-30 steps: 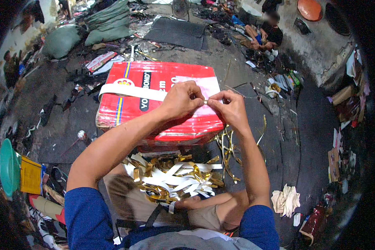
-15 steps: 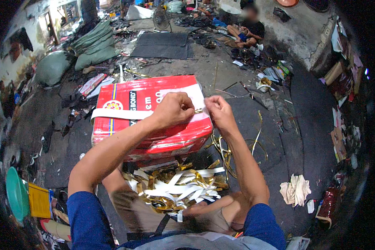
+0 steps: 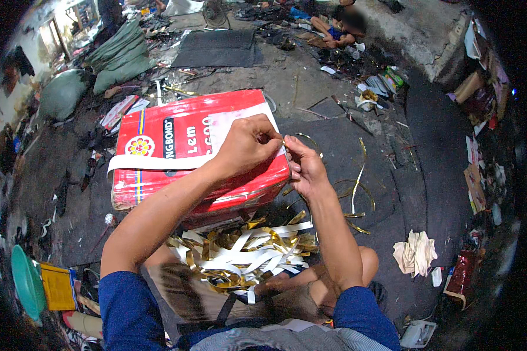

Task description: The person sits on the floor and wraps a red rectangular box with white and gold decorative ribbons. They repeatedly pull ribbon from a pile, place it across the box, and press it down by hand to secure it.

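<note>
A red box (image 3: 181, 131) with a printed flower and stripes lies before me. A white strip (image 3: 158, 162) runs across its top from the left edge to under my left forearm. My left hand (image 3: 252, 143) is closed in a pinch over the box's right part. Close beside it, at the box's right edge, my right hand (image 3: 304, 165) has its thumb and finger pressed together. A sliver of a narrow gold strip (image 3: 284, 143) shows between the fingertips of both hands; the rest is hidden. A heap of white and gold strips (image 3: 263, 260) rests at my lap.
Loose gold strips (image 3: 360, 175) lie on the dark floor to the right. Farther right is a crumpled cream cloth (image 3: 414, 254). At left are a green basin (image 3: 28, 282) and grey-green sacks (image 3: 64, 96). A person (image 3: 336, 32) sits near the far wall; a fan (image 3: 216, 14) stands at the back.
The view has shifted, so the box sits farther left and higher. My right hand has turned, and its fingertips have come up against my left hand's at the gold strip.
</note>
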